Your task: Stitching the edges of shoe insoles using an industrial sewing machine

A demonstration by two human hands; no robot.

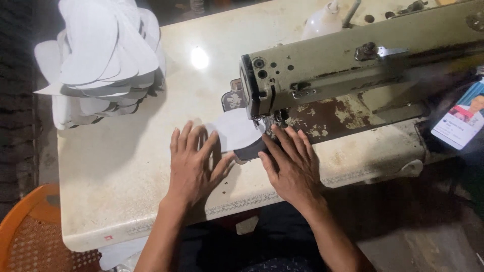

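Under both hands (pixel 242 161), white piece (pixel 234 132)

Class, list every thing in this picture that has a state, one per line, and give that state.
Left hand: flat, fingers spread, pressing the white cut piece to the table.
Right hand: flat, on the dark piece by the needle.
White cut piece: lying flat, partly under the sewing machine head.
Stack of white pieces: piled loosely, fanned out, untouched.
Card: lying at the table's right edge.
Orange chair: unoccupied.
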